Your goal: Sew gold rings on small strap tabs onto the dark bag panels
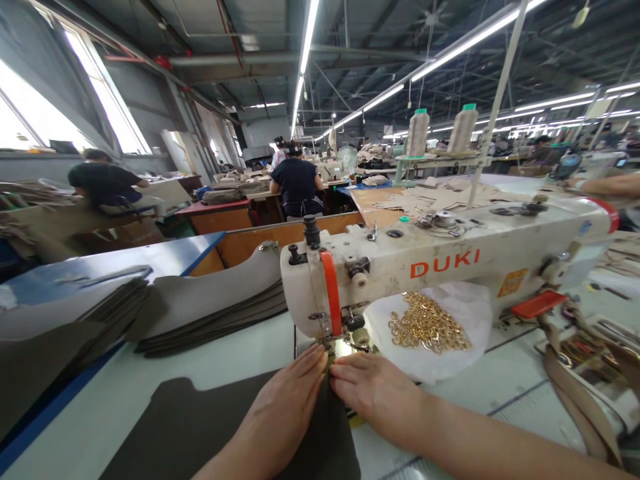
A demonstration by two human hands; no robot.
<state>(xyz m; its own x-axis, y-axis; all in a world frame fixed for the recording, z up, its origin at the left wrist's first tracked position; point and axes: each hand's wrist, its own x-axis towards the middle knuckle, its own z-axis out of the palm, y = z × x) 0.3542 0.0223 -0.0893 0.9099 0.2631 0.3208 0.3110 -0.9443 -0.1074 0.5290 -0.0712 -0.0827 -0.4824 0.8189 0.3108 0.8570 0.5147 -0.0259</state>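
Note:
A dark grey-brown fabric panel (200, 413) lies on the sewing machine table, with its far end at the needle of a white sewing machine (385, 267). My left hand (287, 400) rests flat on this panel, fingers stretched and held together toward the presser foot. Opposite it, my right hand (375, 383) has bent fingers closed at the edge of the panel, where a narrow olive strip (330, 360) shows between the two hands. The fingertips of both hands nearly meet just in front of the lit needle area. My right thumb is partly hidden.
Stacked grey panels (215, 313) lie left of the machine head. Gold metal rings (430, 323) sit on a white plastic bag (475, 353) under the machine arm. At right stands a tray (600, 387) with straps. Thread cones (418, 133) stand behind; other people work farther back.

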